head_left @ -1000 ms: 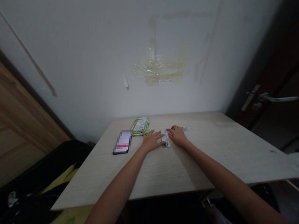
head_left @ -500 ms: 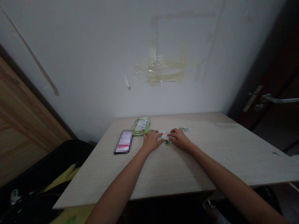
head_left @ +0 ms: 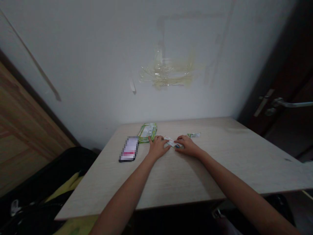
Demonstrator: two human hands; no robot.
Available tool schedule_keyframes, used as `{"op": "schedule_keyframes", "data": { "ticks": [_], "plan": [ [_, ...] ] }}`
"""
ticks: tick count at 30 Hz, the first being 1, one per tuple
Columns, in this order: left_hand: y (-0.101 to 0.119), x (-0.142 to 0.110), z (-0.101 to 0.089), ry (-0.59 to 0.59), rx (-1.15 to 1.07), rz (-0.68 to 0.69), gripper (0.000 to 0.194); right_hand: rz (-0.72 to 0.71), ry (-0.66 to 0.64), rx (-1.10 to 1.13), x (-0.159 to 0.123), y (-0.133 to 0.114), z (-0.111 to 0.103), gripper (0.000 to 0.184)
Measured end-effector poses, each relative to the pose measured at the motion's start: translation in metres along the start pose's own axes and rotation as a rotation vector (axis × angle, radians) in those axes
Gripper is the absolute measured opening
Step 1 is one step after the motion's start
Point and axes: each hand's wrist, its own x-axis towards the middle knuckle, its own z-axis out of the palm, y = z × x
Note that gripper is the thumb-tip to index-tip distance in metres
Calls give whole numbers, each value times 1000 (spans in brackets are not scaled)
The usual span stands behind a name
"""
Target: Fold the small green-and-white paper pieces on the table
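Note:
A small white-and-green printed wrapper (head_left: 170,142) lies on the table between my hands, now a narrow slanting strip. My left hand (head_left: 157,147) pinches its left end, with the fingertips partly covering it. At the other end, the fingers of my right hand (head_left: 185,145) are closed on the wrapper and hide its right tip. Just beyond my right hand rests a thin folded green-and-white strip (head_left: 194,134). Flat green-and-white packets (head_left: 148,130) lie stacked behind my left hand, close to its fingers.
A phone (head_left: 129,148) with a blurred screen lies left of my left hand on the pale wooden table (head_left: 181,182). The wall (head_left: 102,81) with peeling tape (head_left: 168,75) rises behind. A door handle (head_left: 290,104) is at right; dark bags (head_left: 70,166) stand at left.
The wrapper has become narrower, its lower colourful part folded up toward the rest. My right fingers have shifted slightly over its right end; my left hand stays almost in place.

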Motion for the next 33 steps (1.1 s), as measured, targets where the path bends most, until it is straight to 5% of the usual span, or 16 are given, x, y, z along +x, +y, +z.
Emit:
{"op": "schedule_keyframes", "data": {
  "ticks": [33],
  "plan": [
    [0,0,-11,-69,-116,91,25,-52,54,87,2,3,-3,28]
  ]
}}
